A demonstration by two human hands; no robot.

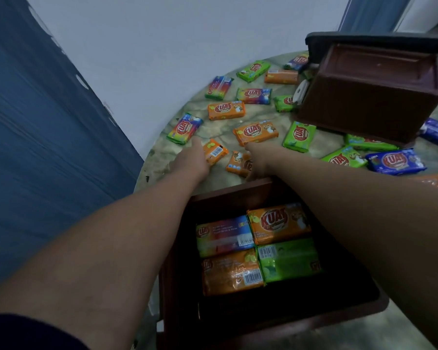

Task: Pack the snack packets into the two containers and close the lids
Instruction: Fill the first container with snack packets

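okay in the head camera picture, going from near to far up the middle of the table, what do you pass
Near container with four packets inside → right hand on an orange packet → orange packet → orange packet → rainbow packet → green packet by the wall.

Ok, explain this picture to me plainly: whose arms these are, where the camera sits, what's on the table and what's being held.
There is no machine here. A person wears a camera on the head, so you look down along their own two arms. The left hand grips a small orange packet. The right hand is on another orange packet; whether it grips it, I cannot tell. On the marble-patterned table lie many loose snack packets. The near brown container already holds four packets. A second brown container stands further back, lid raised.
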